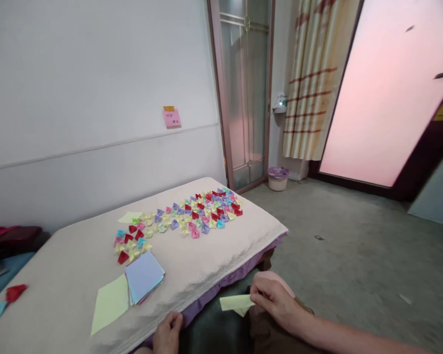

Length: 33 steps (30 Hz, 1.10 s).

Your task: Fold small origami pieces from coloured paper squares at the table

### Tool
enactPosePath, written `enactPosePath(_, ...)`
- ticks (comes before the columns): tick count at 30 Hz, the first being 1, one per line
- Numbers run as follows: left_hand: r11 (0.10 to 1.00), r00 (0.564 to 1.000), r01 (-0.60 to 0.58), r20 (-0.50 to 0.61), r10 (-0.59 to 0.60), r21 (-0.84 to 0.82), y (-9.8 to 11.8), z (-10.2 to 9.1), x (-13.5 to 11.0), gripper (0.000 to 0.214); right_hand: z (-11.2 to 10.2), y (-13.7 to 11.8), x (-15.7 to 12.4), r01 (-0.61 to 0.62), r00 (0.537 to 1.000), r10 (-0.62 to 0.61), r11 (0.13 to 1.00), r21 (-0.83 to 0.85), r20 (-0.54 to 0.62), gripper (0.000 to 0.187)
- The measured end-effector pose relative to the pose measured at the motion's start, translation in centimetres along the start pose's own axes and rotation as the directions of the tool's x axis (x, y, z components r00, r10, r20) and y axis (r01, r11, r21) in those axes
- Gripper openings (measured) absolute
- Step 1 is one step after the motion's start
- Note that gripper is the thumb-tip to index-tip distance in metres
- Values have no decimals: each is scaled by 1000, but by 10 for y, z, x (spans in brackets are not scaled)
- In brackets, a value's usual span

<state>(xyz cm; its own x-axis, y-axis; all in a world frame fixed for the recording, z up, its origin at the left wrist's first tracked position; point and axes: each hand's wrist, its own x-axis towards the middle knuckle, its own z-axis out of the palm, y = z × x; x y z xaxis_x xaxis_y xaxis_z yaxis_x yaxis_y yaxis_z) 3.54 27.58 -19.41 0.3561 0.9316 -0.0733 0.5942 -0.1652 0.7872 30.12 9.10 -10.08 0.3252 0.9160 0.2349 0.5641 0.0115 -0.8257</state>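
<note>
My right hand [275, 300] pinches one end of a partly folded pale yellow-green paper [238, 303] between thumb and fingers, over my lap. The paper is a narrow strip with a pointed flap hanging below it. My left hand [168, 333] is curled closed at the near edge of the table, with nothing visible in it. Just beyond it, a stack of coloured square paper [143, 276], blue on top, lies beside a pale green sheet [110, 302]. Farther back, many small folded paper pieces [203, 211] in red, yellow, purple, pink and blue are spread out.
The table [206, 255] has a cream cover with a purple edge. Red and light blue folded pieces [15, 293] lie at far left. A pink note [172, 118] is taped to the wall. Across the floor stand a lined bin [278, 181], a curtain [310, 83] and a frosted door [384, 108].
</note>
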Motion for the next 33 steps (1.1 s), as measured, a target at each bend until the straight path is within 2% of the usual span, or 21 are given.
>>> enactPosePath(3,996,998,-55,-22,53,-69,34,-1,-3,32,10,-11,41,13,1000,-14,967,254,3,16)
enactPosePath(5,987,995,-103,-29,100,-125,65,-6,10,32,18,-27,82,42,999,-33,939,342,-34,17)
enactPosePath(9,951,979,-186,-125,159,-248,122,-25,71,27,41,-57,175,82,986,12,838,539,-167,19)
enactPosePath(11,921,971,-202,-194,142,-333,136,-28,103,30,56,-59,210,75,975,76,771,632,-209,21)
enactPosePath(13,882,966,-198,-240,101,-427,137,-24,125,39,75,-49,230,45,967,147,705,708,-208,24)
enactPosePath(15,826,969,-166,-242,37,-538,131,-13,135,48,94,-30,237,-17,965,210,650,760,-158,25)
enactPosePath(16,711,980,-112,-195,-37,-694,127,-6,135,48,103,-20,237,-51,961,242,626,778,-131,25)
enactPosePath(17,586,994,-34,-87,-63,-809,124,0,135,49,111,-10,236,-84,956,274,605,792,-108,25)
enactPosePath(18,478,998,29,1,-58,-878,123,6,133,51,118,-2,234,-117,950,300,586,802,-80,25)
enactPosePath(19,417,998,69,57,-40,-906,122,11,132,49,123,4,231,-149,945,322,570,808,-52,25)
enactPosePath(20,402,997,72,65,-31,-913,123,14,131,46,127,7,230,-178,941,337,559,810,-26,26)
enactPosePath(21,426,997,72,67,-26,-902,124,17,130,42,129,9,228,-203,938,347,554,808,-3,26)
enactPosePath(25,504,991,59,-8,-130,-862,125,20,133,30,130,2,222,-245,933,358,576,780,29,25)
enactPosePath(27,505,987,49,-36,-158,-862,123,20,134,28,131,-5,218,-247,934,358,598,763,22,24)
enactPosePath(33,485,988,12,-63,-138,-875,115,20,132,25,139,-19,213,-228,959,281,704,673,31,23)
